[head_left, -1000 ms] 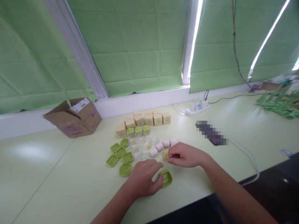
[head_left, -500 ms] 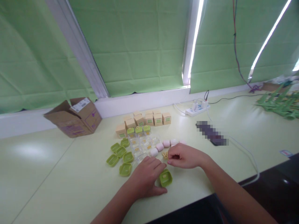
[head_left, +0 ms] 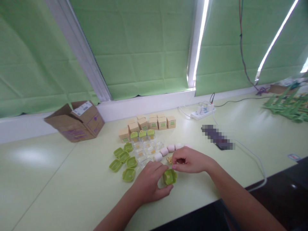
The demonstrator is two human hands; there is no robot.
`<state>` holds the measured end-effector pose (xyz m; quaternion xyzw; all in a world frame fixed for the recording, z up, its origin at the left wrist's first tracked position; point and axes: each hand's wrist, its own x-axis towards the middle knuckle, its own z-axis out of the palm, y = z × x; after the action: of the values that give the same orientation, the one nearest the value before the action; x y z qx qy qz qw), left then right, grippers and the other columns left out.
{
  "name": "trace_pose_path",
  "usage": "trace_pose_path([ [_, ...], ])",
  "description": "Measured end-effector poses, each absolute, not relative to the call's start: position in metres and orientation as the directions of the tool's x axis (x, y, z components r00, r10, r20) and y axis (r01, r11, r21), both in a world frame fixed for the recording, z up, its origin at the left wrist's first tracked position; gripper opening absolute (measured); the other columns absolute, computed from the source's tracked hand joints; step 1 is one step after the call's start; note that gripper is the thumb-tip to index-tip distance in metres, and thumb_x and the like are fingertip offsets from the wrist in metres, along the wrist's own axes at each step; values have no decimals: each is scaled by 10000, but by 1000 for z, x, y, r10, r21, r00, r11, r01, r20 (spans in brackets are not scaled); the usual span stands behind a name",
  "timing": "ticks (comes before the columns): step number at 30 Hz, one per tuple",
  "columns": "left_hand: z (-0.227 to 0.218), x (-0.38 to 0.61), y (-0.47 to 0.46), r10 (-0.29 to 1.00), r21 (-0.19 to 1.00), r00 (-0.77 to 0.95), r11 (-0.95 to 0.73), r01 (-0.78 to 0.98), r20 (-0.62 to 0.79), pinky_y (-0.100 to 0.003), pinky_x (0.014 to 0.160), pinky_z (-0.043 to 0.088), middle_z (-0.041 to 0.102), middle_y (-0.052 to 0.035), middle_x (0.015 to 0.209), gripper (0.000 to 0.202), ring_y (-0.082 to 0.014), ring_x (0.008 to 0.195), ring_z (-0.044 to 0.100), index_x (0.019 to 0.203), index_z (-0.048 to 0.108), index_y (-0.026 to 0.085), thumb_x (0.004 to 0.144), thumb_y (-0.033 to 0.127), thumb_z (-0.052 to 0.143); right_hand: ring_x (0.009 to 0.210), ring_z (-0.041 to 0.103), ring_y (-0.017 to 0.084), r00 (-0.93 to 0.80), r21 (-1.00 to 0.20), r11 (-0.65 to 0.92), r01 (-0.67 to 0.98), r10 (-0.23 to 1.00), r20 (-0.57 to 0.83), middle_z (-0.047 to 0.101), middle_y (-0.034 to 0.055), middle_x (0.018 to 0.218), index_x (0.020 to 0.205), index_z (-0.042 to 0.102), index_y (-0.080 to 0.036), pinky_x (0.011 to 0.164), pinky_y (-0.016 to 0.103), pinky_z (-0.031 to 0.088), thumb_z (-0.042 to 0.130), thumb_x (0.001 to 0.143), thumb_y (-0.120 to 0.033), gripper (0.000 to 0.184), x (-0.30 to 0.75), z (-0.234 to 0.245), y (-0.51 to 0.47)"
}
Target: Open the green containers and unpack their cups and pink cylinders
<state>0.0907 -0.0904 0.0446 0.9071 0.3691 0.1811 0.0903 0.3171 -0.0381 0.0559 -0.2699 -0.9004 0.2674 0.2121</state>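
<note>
My left hand [head_left: 154, 183] curls its thumb and fingers around a small green square plastic cap [head_left: 170, 177], its hollow side up. Just above the cap, my right hand [head_left: 190, 160] is closed in a pinch; what its fingertips hold is hidden. Small yellow pieces [head_left: 169, 159] lie by the right fingertips. Several pale pink and white rolls [head_left: 164, 151] form a row behind the hands. More green caps [head_left: 124, 156] lie to the left. Clear plastic boxes [head_left: 146, 145] stand behind my left hand, a few topped with green caps [head_left: 142, 134].
Small cardboard boxes [head_left: 153, 123] line the back, with a large open carton [head_left: 77, 122] at the left. Toward the right are a power strip [head_left: 203, 112], a blurred-out dark device [head_left: 216, 137], a white cable [head_left: 255, 158] and a green pile [head_left: 286, 104].
The green cap has shifted slightly away from me and turned within my left hand, whose thumb has moved up a little. My right hand stays nearly in place.
</note>
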Motion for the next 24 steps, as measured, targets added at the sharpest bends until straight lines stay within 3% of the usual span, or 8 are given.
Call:
trace_pose_path([
  [10, 39, 92, -90, 739, 321, 560, -670, 669, 375, -362, 752, 456, 618, -58, 872, 347, -214, 820, 556, 1013, 585, 193, 747, 405, 650, 576, 474, 92, -794, -652, 717, 248, 536, 288, 569, -23, 617, 868, 724, -182, 560, 210, 357, 657, 783, -290, 152, 312, 54, -38],
  [24, 37, 92, -88, 689, 285, 513, -700, 655, 512, -316, 658, 469, 616, -40, 759, 379, -184, 715, 569, 983, 607, 181, 702, 419, 695, 654, 520, 115, -802, -548, 791, 272, 501, 325, 605, -6, 668, 863, 722, -198, 626, 232, 380, 628, 815, -342, 179, 302, 46, -40],
])
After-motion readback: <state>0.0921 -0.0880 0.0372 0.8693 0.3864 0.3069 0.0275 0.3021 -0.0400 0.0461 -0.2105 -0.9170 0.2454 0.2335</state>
